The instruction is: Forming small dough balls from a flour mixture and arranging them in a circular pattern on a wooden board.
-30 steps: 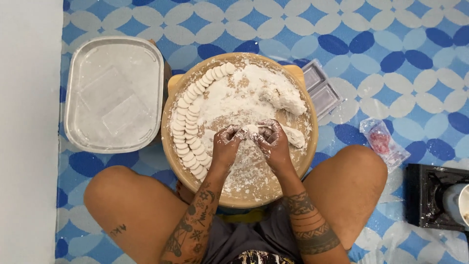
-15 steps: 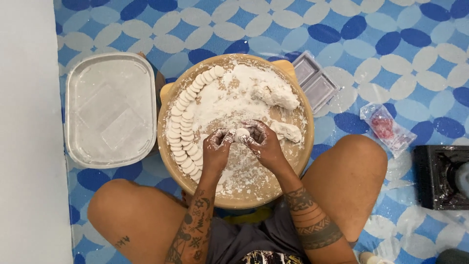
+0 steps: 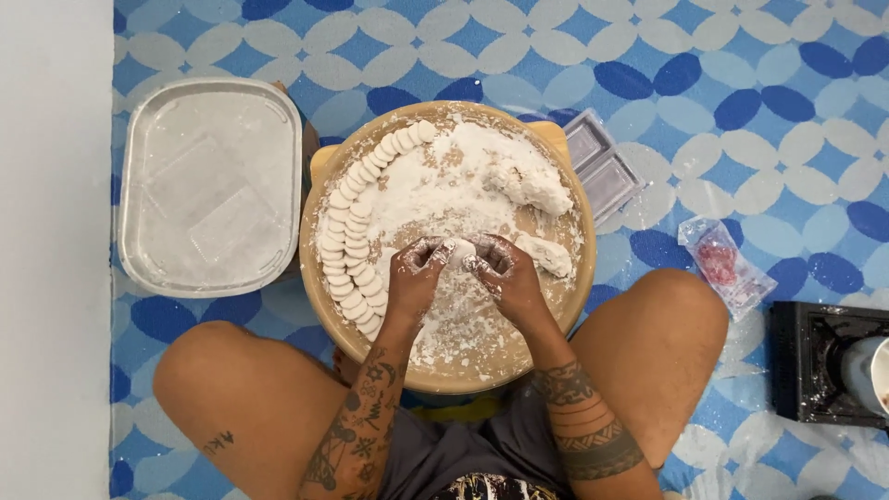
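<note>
I sit on the floor with my legs open, and the big round wooden board [image 3: 556, 306] sits between my knees in the middle of the frame, so I can reach all of it. My left hand [image 3: 414, 273] and my right hand [image 3: 505, 273] meet in the middle of the board. Both are white with flour. Together they hold a small white lump of dough [image 3: 460, 250]. My fingers curl around it from both sides, so I can press it into shape. The lump is just above the board, not lying on it.

The little round white dough discs [image 3: 356, 236] lie in two curved rows along the left edge of the board. They lean on each other like fallen coins, out of the way of my hands. The loose white flour [image 3: 435, 185] is spread over the board so nothing sticks.

The long lumpy roll of white dough [image 3: 530, 185] lies at the upper right of the board. A smaller piece of dough [image 3: 548, 252] lies just beside my right hand, close enough to grab.

At the upper left of the frame sits the floury shiny foil tray [image 3: 211, 185], just beside the board. Next to the board on the upper right is a clear plastic mould [image 3: 602, 171]. A small clear bag with something red inside [image 3: 724, 264] lies at the right on the blue and white patterned floor mat [image 3: 741, 93]. A black stove [image 3: 820, 366] shows at the lower right edge.
</note>
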